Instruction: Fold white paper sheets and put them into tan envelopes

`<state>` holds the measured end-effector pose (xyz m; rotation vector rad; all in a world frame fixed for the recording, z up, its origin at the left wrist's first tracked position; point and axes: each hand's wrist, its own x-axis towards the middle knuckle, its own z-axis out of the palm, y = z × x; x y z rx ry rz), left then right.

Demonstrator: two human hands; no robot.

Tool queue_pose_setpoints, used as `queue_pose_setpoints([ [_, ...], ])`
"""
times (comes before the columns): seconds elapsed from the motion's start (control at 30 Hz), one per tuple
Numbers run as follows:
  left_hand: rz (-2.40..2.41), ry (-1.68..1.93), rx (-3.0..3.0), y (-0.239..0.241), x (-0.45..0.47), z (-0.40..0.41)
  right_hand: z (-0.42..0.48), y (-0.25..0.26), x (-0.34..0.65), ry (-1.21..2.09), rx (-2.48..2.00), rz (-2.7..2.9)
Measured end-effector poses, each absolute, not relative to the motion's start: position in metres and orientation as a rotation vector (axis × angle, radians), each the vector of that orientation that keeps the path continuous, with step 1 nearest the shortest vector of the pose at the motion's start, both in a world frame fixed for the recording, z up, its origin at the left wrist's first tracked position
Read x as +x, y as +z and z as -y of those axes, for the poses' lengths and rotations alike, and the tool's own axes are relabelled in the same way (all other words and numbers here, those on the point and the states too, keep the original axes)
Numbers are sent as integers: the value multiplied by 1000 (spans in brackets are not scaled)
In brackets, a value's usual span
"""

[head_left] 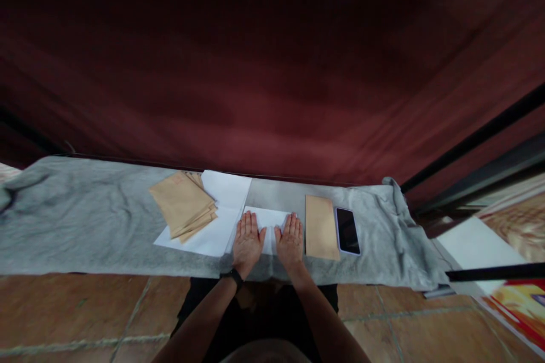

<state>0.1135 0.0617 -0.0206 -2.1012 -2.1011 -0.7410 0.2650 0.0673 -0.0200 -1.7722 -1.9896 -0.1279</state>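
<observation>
Left hand (248,241), right hand (290,241) flat, palms down on white rectangular paper sheet (269,218), middle of grey cloth-covered counter (106,221)! Right: tan paper envelope (322,228), lilac-edged black phone (349,231). Farther left: fanned tan envelopes (184,203) over larger white sheets (226,188).

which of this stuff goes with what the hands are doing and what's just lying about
Likely part of the job:
white paper under the left hand and right hand
white sheets to its left
fanned brown envelopes on those sheets
lone brown envelope to the right

Probably just lying about:
phone
red-and-yellow printed item, far right
</observation>
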Motion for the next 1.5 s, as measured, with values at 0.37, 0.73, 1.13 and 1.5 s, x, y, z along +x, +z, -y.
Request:
queue_pose_setpoints([
  [0.37,1998,-573,-2309,1,109,-30,-39,-13,274,-92,-1772,2064],
  [0.73,1535,-411,-2832,22,90,-1,-2,-10,297,-164,-1516,2252],
  [1.13,1519,-368,-2888,24,88,3,35,-7,319,-85,-1487,2366],
  [1.5,1628,-449,-2640,4,78,19,-3,-2,330,61,-1468,2152],
])
